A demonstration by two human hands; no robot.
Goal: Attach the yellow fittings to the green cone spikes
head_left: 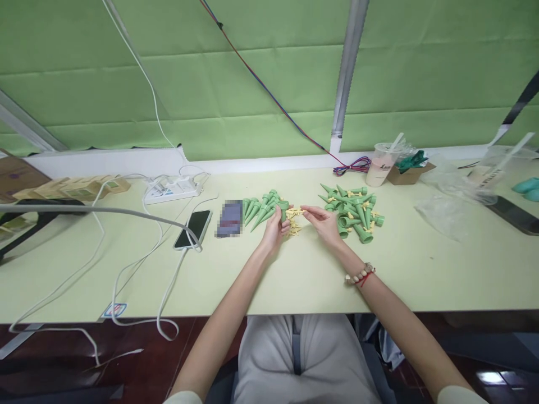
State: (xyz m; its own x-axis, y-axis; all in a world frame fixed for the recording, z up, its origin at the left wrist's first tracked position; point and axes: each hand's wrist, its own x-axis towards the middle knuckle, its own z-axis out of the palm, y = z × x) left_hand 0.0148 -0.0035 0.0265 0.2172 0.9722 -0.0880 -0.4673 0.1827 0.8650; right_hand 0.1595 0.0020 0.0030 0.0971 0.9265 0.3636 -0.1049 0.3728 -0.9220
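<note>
Green plastic sits in our left hand [274,229], whose fingers are clamped around a hollow cone [283,210], wide end upward, above the middle of the worktop [295,286]. Facing it, our right hand [323,223] has thumb and forefinger pinched together on a small yellow piece [296,211], just beside the cone. More yellow pieces [295,229] lie in a loose heap between our hands.

On the left-edge side of our left hand, we see a row of loose cones [252,209], their tips slanting toward the near edge. On the right-edge side of our right hand lies a jumbled pile of green cones [361,211] with yellow bits among them.

Toward the left edge, we have a pixelated rectangular item [229,219], too blurred to identify, then a smartphone [196,227] with a white cable, and a power strip [173,189] by the far edge. Toward the far right corner stand a drink cup [379,167] and a cardboard box [406,176]; a dark phone [514,216] lies close to the right edge.
</note>
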